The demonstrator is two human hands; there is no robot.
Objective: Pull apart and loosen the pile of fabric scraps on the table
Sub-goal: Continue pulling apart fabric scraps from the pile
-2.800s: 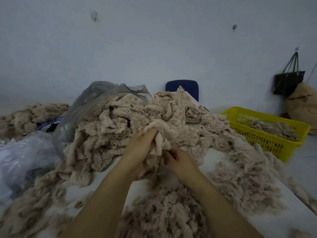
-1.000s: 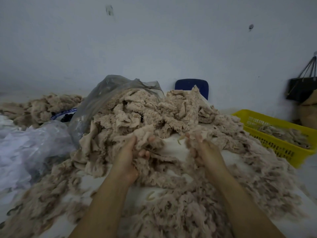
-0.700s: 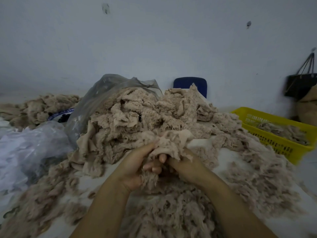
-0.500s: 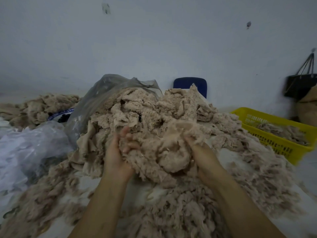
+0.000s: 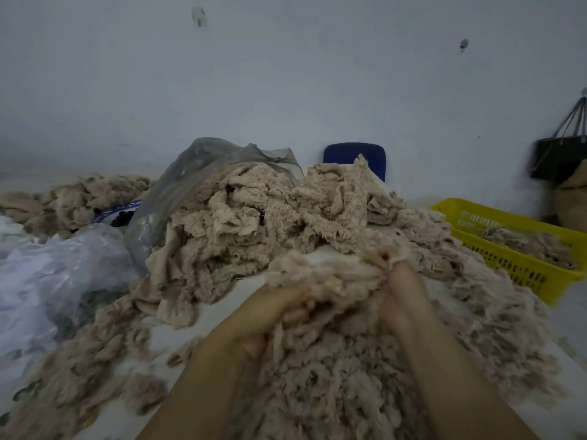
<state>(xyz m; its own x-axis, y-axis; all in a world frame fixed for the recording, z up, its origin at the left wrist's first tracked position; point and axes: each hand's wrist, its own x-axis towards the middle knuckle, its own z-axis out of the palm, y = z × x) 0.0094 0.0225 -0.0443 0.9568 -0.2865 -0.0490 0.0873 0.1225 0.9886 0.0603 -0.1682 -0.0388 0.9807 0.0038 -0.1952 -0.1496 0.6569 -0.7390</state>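
Head view showed a pale, matt wall (image 5: 286, 74) behind a white table (image 5: 222, 300). Most of the table was buried under the pile of fabric scraps (image 5: 270, 217): beige, frayed, crumpled pieces heaped in thick folds at the back. Nearer the person they thinned into a loose, fluffy, shredded layer (image 5: 333, 382). A grey translucent plastic bag (image 5: 197, 173) draped over the heap's far left shoulder, and wrinkled white plastic sheeting (image 5: 47, 271) lay to the left. Beyond that lay a second low mound of scraps (image 5: 79, 201). A yellow perforated plastic basket (image 5: 514, 265) stood at the right, holding more scraps. A blue chair back (image 5: 355, 157) rose behind the heap, and a black bag (image 5: 556, 160) hung on the wall at far right.

Both bare forearms reached in from below. The left hand (image 5: 270, 309) and the right hand (image 5: 403, 296) held one soft clump (image 5: 330, 274) between them, just in front of the tall heap and above the fluffy layer. The left fingers (image 5: 298, 308) were curled into the clump's lower left side. The right fingers (image 5: 386, 257), blurred, were curled round its upper right edge, with fabric bunched over the fingertips.
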